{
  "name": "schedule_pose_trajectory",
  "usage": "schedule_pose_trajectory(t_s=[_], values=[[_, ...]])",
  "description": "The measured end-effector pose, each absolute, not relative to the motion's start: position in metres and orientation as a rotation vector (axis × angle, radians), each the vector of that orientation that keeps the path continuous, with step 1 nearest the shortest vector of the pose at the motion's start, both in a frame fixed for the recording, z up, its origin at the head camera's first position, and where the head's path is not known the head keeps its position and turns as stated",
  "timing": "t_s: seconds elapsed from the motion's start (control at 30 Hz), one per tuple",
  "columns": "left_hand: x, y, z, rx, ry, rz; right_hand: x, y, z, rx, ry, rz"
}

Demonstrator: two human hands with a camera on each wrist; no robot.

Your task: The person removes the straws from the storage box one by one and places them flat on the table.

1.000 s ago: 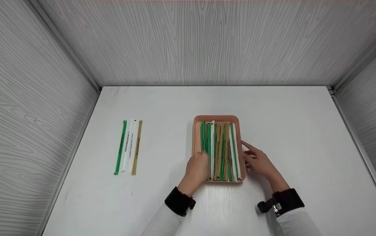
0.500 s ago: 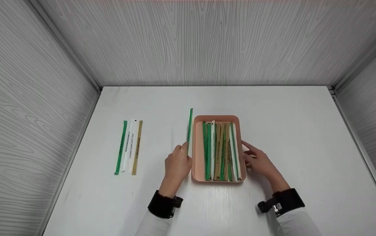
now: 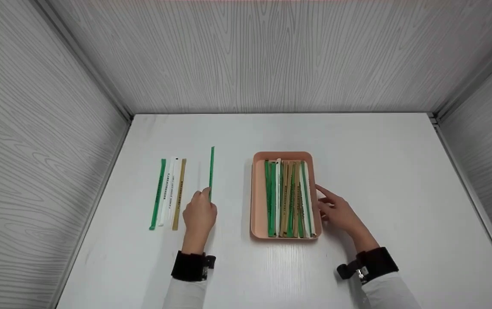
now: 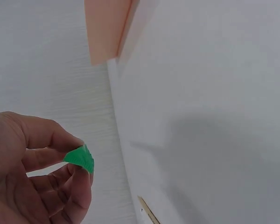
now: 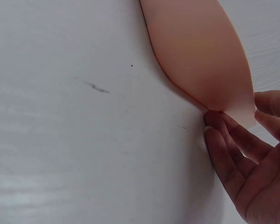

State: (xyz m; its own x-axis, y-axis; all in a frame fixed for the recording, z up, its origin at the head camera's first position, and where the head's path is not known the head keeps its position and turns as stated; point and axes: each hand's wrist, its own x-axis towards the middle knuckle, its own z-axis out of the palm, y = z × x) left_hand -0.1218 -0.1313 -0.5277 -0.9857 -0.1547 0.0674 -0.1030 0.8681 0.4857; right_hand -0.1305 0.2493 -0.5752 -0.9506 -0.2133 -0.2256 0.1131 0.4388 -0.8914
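Note:
In the head view my left hand [image 3: 200, 214] pinches a green wrapped straw [image 3: 212, 167] above the table, its far end pointing away from me. The left wrist view shows the straw's green end [image 4: 81, 158] between thumb and fingers. To the right stands a pink tray [image 3: 259, 206] with several green, white and brown wrapped straws [image 3: 286, 197] lying lengthwise. My right hand [image 3: 340, 213] rests beside the tray's right side; in the right wrist view its fingertips touch the outer wall [image 5: 200, 56] near the base, fingers loosely bent.
Left of my left hand, several wrapped straws lie side by side on the white table [image 3: 374, 163]: a green one [image 3: 157, 195], white ones [image 3: 172, 189] and a brown one [image 3: 179, 197]. Grey wood-grain panels [image 3: 246, 56] enclose the back and both sides.
My left hand has lifted a green straw out of the tray and carried it left, toward the straws lying on the table. The right hand and the tray have stayed put.

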Motion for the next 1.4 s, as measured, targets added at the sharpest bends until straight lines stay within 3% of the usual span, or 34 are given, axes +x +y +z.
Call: schedule_pose_trajectory(t_s=[0.83,1.4], values=[[-0.136,-0.211,-0.536,0.468,-3.009,-0.642,-0.129,0.250,-0.571,-0.066,2.380,-1.507],[-0.138,-0.218,-0.540,0.498,-3.030,-0.654,-0.130,0.249,-0.573,-0.058,2.376,-1.499]])
